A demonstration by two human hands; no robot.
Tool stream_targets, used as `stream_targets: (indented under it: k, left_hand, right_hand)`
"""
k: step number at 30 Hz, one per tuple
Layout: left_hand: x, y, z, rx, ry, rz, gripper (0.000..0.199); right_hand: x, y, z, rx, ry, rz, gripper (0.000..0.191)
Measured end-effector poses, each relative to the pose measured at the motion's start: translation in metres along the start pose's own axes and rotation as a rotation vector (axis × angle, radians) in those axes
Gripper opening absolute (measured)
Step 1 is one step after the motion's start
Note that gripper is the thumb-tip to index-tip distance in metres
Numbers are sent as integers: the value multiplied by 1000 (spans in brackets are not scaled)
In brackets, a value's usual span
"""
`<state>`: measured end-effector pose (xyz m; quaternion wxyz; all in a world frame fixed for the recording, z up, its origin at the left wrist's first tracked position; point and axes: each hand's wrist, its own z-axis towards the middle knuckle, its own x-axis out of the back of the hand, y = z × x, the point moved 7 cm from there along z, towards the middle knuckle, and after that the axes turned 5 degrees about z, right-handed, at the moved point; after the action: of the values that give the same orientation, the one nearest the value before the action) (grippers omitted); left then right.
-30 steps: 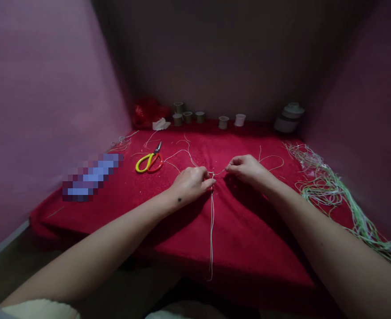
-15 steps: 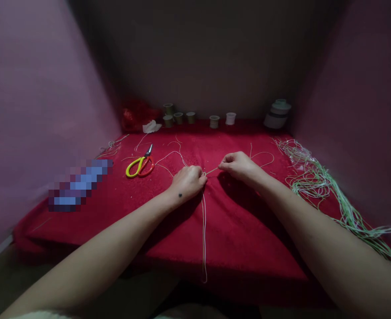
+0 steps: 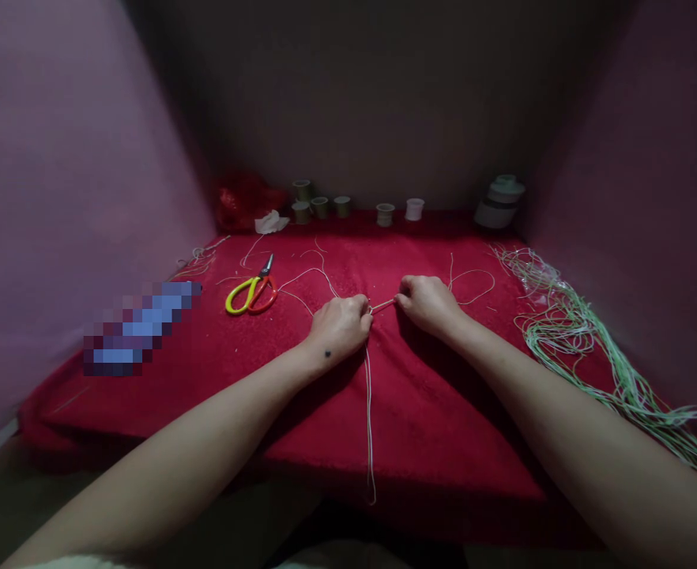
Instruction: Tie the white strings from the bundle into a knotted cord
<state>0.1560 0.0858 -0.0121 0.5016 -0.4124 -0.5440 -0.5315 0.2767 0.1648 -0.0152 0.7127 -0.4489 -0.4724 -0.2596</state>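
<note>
My left hand (image 3: 344, 322) is closed on a thin pale cord (image 3: 368, 411) near the middle of the red cloth. From under its fingertips a long loop of this cord hangs down toward the table's front edge. My right hand (image 3: 424, 300) pinches a short taut stretch of cord (image 3: 384, 306) that runs across to the left fingertips. Loose cord ends curl out on the cloth to the left of the left hand and to the right of the right hand. Any knot between the left fingers is too small to make out.
Scissors (image 3: 252, 294) with yellow and red handles lie left of my hands. A bundle of green and white cords (image 3: 609, 356) lies at the right. Spools (image 3: 385, 214), a red bag (image 3: 245, 201), white tissue (image 3: 271, 222) and a lidded container (image 3: 499, 202) stand along the back.
The view has shifted slightly. My right hand has turned a little, its fingers curled closer in, and the cord between the hands is still stretched.
</note>
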Motion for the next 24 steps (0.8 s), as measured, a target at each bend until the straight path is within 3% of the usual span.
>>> stream_targets:
  k: [3,6,9,12,16,20,24]
  left_hand:
    - [0,-1,0,4,1,-30,19]
    - [1,-3,0,0,1,-70,18]
    - [0,-4,1,-16,-3,-116,18]
    - [-1,-6,2,-33,-9,-163,18]
    - [-1,-8,3,-47,-13,-213,17]
    - [0,-8,3,-54,-13,-239,17]
    - [0,-8,1,-61,-5,-232,17]
  right_hand:
    - [16,2,-3,-5,85,-3,24]
    - [32,-11,-9,96,202,104,29]
    - [19,-28,-12,175,37,313,27]
    - [-2,-38,-14,206,-113,374,24]
    - [-14,-42,-12,238,-114,283,19]
    - [-15,-39,-5,177,-116,209,12]
    - [-18,-38,-3,56,-256,338,9]
